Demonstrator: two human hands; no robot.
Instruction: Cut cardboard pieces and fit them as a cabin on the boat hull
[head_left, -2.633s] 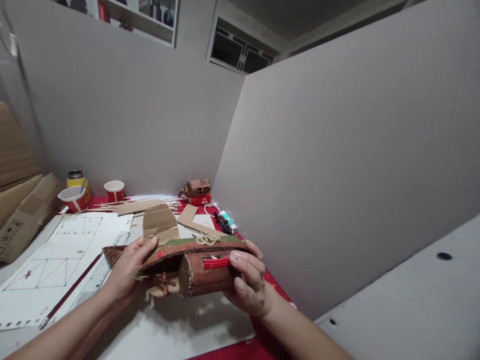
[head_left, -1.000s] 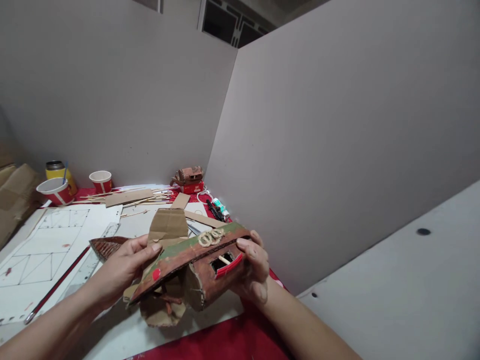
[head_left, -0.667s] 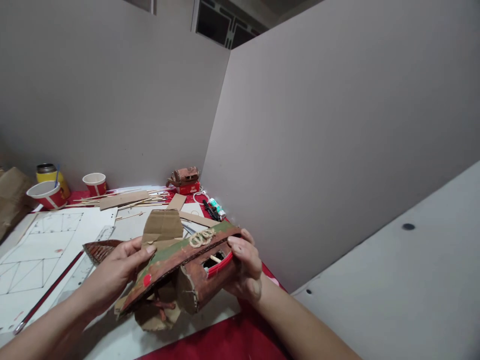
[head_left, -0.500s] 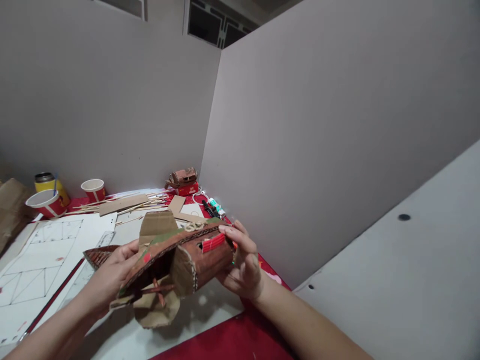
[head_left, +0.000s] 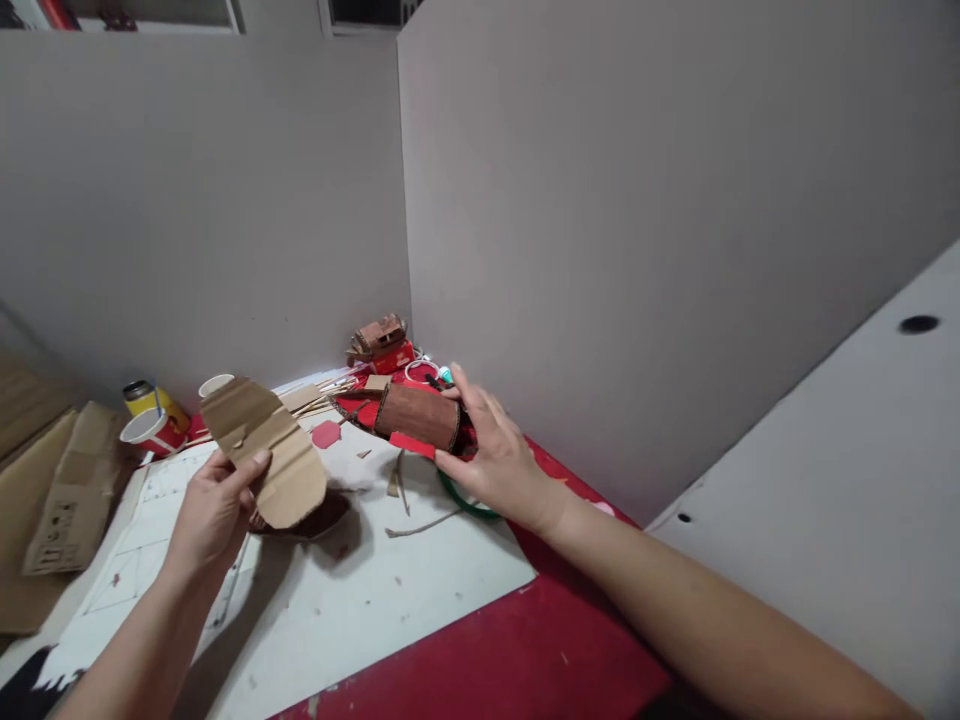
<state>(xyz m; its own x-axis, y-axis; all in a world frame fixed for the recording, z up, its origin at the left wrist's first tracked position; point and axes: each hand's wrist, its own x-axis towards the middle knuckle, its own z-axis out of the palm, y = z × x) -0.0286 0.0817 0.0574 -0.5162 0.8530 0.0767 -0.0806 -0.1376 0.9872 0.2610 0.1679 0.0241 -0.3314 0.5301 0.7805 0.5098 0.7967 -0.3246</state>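
In my left hand [head_left: 214, 508] is an oblong piece of brown cardboard [head_left: 283, 470] with rounded ends, the thumb pressed on its face. Behind and below that cardboard shows part of a dark brown boat hull [head_left: 324, 515]; whether my fingers touch it is hidden. My right hand [head_left: 499, 455] grips the near end of a small cardboard model boat [head_left: 420, 413] with a brown curved cabin and a red inside. A red strip [head_left: 411, 444] sticks out along its side by my thumb. Under my right hand a green ring [head_left: 457, 495] lies on the table.
A second model boat [head_left: 379, 338] stands on a red box in the corner. Paper cups [head_left: 156, 432], a yellow jar [head_left: 169, 405] and thin sticks line the back. Cardboard scraps and a red paper piece [head_left: 326, 433] lie on the white board [head_left: 390, 600]. Cardboard boxes [head_left: 67, 500] stand left.
The model boat has moved away from me, turned cabin-up, with only my right hand on it now. My left hand has come off it and lifts the oblong cardboard. The view has shifted.
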